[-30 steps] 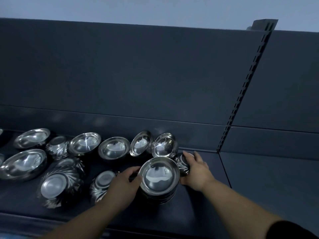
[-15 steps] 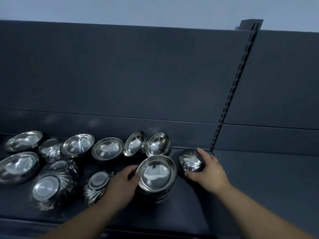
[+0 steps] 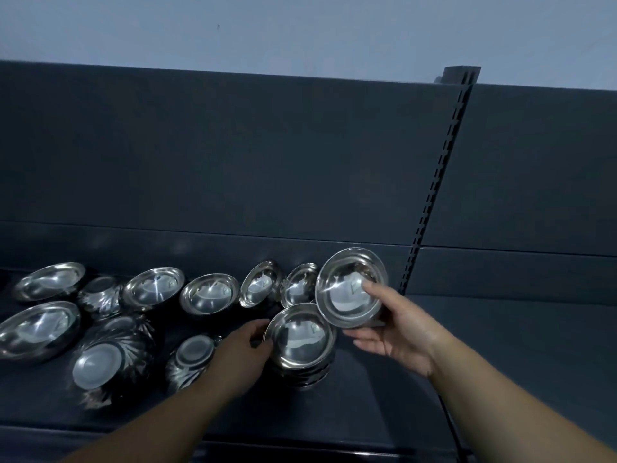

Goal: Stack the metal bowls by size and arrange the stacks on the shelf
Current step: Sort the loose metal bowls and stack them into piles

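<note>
A stack of small metal bowls (image 3: 300, 339) stands on the dark shelf (image 3: 384, 409), mouths up. My left hand (image 3: 243, 349) grips the stack's left side. My right hand (image 3: 397, 325) holds one small metal bowl (image 3: 347, 285) lifted above the shelf, tilted with its mouth toward me, thumb inside the rim, just up and right of the stack. Two small bowls (image 3: 260, 284) (image 3: 298, 285) lean on edge behind the stack.
Several more bowls lie to the left: upright ones (image 3: 210, 292) (image 3: 153, 284) (image 3: 50, 279) (image 3: 36, 329) and overturned fluted ones (image 3: 110, 355) (image 3: 192, 357) (image 3: 100, 292). A slotted upright post (image 3: 430, 208) splits the back panel; bare shelf lies right of it.
My right hand has picked the small bowl up off the shelf, raised it and turned its mouth toward me. My left hand stays on the stack. The camera has shifted slightly.
</note>
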`<state>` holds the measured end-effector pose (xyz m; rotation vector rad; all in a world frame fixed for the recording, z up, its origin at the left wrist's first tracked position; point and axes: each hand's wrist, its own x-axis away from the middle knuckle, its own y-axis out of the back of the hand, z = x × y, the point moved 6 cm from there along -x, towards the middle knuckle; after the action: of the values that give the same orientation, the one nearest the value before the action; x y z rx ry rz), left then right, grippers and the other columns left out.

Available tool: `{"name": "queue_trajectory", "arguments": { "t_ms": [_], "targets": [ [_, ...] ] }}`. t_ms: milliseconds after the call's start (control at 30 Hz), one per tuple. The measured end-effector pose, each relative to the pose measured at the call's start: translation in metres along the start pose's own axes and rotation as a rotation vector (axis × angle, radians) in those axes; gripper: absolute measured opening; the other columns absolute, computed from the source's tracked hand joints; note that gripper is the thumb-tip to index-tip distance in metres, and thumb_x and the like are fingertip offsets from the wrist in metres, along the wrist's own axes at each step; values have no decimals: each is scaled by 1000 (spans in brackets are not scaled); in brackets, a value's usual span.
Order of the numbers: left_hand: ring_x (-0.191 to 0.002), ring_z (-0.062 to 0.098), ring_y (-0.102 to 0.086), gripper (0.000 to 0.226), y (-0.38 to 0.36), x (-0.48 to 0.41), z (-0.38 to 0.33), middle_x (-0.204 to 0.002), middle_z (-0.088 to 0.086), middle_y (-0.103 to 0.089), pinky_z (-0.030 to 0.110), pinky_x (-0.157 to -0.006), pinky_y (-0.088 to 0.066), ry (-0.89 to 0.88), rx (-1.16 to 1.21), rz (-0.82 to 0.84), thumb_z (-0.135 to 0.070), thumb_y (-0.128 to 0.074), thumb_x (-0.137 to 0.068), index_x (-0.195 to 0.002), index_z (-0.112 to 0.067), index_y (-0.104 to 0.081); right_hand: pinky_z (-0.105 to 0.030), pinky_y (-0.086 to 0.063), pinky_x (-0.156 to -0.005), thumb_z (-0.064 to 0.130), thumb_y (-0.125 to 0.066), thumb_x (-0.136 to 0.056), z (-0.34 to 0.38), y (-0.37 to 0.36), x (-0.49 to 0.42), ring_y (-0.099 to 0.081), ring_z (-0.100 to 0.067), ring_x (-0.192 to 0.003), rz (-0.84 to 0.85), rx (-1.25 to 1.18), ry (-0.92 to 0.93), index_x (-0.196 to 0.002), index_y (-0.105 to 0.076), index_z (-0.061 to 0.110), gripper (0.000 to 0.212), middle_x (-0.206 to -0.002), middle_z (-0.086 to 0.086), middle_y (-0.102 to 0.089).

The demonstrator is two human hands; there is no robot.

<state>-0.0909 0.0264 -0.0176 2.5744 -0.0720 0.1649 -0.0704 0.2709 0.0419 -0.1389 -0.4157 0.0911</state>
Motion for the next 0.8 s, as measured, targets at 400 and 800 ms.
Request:
{"name": "queue_trajectory", "arguments": {
  "t_ms": [400, 800],
  "targets": [
    [-99, 15, -70, 30, -6, 2, 16, -105, -2, -75, 31, -78, -53, 165, 482, 86, -16, -47, -95, -113, -29, -67, -36, -57, -69, 58, -40, -89, -2, -25, -9, -70, -27, -83, -284, 521, 43, -89, -72, 8, 59, -89, -11, -75],
    [-111, -2, -58, 52, -7, 4, 13, -118, -17, -65, 32, -106, -43, -24, 194, 81, -25, -66, -88, -136, -34, -47, -40, -53, -96, 64, -44, -90, -8, -34, -16, -59, -16, -112, -281, 708, 140, -124, -63, 30, 52, -115, 9, -65]
  ]
}}
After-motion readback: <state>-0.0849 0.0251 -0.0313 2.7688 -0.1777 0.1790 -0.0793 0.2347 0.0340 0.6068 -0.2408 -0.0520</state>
